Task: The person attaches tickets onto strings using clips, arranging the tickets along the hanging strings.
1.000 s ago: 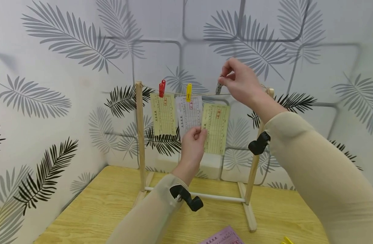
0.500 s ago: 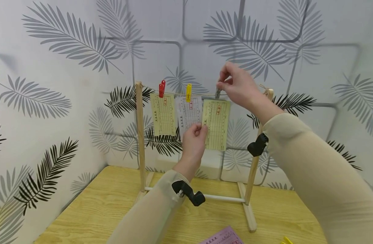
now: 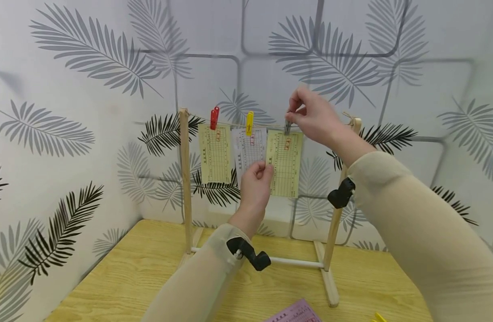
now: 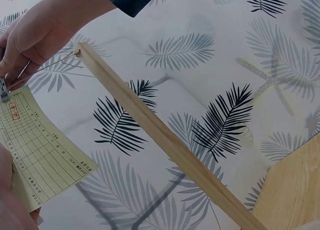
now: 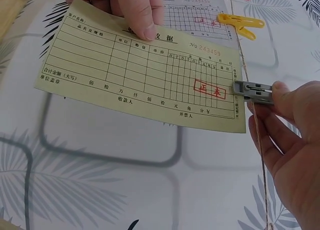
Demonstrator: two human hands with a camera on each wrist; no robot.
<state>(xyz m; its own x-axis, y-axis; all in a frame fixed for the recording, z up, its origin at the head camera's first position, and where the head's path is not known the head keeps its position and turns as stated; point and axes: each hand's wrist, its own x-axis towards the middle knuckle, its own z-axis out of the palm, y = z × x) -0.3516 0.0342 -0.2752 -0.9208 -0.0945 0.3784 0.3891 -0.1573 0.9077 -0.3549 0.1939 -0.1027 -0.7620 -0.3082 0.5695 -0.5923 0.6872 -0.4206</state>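
Observation:
A yellow-green printed slip hangs at the string of a small wooden rack. My left hand pinches the slip's lower left edge; its thumb lies on the paper. My right hand pinches a grey peg at the slip's top edge. In the right wrist view the grey peg sits over the paper's edge and the string, held by my right hand. The left wrist view shows the slip and my right hand.
Further left on the string, a red peg holds a yellow slip and a yellow peg holds a white slip. A pink slip and a yellow peg lie on the wooden table's near edge. Leaf-patterned walls close the corner.
My left hand has raised the slip up to the string. My right hand has come down with the grey peg onto the slip's top edge.

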